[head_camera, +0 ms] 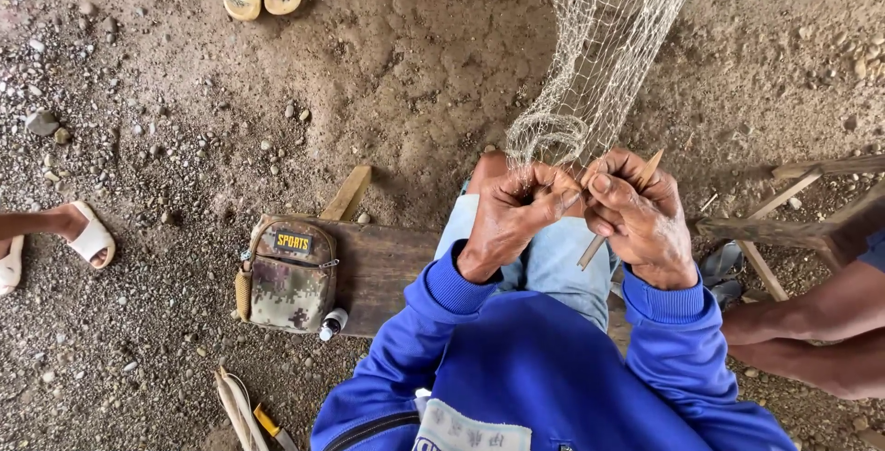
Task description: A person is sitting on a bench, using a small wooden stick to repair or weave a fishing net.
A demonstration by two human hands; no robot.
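The pale, fine-meshed fishing net [599, 54] hangs from beyond the far edge of the view and narrows to a gathered bunch at the person's hands, in front of the knees in light blue trousers [553, 262].

**Hand state**
- The left hand [512, 216] is clenched on the gathered lower edge of the net, thumb pressed toward the right hand.
- The right hand [641, 220] is closed around a slim brown wooden netting needle [619, 211]. The needle runs diagonally, its far tip showing above the knuckles and its near end below the palm. The two hands touch at the fingertips.

**Handling properties (judged)**
- The net appears very light, limp and without any stiffness; it will drape and bunch wherever it is unsupported.
- The thin twine looks prone to snagging and tangling; a pinch on a few strands close to the working mesh gives more control than a full-hand grab.
- The needle appears rigid and light; a grip near mid-shaft keeps both ends free.

**Surroundings**
- A camouflage-patterned pouch [288, 276] lies on the dark wooden bench [383, 267] to the left, a small white-capped bottle [332, 324] just beside it.
- Another person's forearm [802, 340] enters at near right; a sandalled foot [78, 234] is at far left.
- The ground is bare earth with pebbles [184, 137].
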